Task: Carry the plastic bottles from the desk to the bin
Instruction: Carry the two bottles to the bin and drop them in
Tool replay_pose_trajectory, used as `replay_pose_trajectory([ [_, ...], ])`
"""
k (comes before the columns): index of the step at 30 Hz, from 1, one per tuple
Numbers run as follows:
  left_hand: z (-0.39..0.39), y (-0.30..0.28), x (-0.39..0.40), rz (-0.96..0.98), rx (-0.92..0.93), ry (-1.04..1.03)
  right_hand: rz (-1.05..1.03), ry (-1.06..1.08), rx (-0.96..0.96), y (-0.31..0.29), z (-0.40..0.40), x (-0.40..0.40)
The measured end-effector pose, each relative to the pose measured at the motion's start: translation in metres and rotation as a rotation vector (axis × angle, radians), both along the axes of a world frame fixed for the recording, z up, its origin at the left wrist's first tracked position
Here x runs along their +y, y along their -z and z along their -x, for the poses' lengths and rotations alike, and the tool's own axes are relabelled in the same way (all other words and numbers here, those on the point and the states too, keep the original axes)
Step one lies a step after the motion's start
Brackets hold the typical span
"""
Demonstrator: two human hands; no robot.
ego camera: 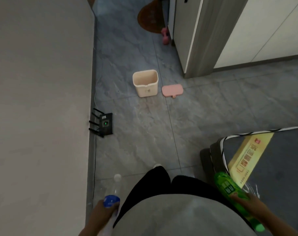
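Plastic bottles, two of them, are in the person's hands at the bottom of the view. The left hand (102, 210) has its grip wrapped around a clear bottle (115, 189) at its blue label, fingers closed over the label's lower edge; the bottle points forward with its pale cap toward the bin. The right hand (245, 201) has its grip closed around a green bottle (230, 188), fingers laid across its body; this bottle lies at a slant, its green cap down near the lower right edge and its base pointing toward the bin.

Between the hands are the person's grey top and dark trousers, with a light shoe toe stepping forward toward the bin.

The bin (145, 83) is cream-coloured and stands upright and open on the grey tiled floor (144, 133), well ahead of the person; nothing shows inside it. A pink lid (172, 90) lies flat on the floor just to the right of the bin, apart from it. Nearer than the bin and to its left, a black router (104, 124) with antennas sits against the wall. Beyond the bin and to its right, a pink dumbbell (165, 37) lies by a door frame, beside a brown mat (150, 17). Nearer than the bin on its right, a yellow box (247, 159) rests on a dark surface with a striped edge, next to the green bottle.
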State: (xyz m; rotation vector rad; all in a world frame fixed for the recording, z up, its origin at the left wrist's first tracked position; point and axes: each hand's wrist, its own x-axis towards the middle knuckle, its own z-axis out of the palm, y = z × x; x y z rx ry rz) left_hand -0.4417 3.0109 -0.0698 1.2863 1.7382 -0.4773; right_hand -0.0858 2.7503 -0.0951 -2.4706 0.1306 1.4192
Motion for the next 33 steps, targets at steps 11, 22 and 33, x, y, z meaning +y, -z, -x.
replay_pose_trajectory([
  [11, -0.164, 0.022, 0.192, -0.037, -0.046, 0.077, 0.095, 0.025, 0.058, 0.026, -0.140, 0.127],
  [22, -0.209, 0.039, 0.276, 0.173, 0.086, -0.086, -0.129, -0.128, -0.048, 0.022, -0.283, 0.360],
  [33, -0.317, 0.103, 0.511, 0.179, -0.148, -0.153, -0.212, -0.123, 0.130, 0.081, -0.281, 0.601],
])
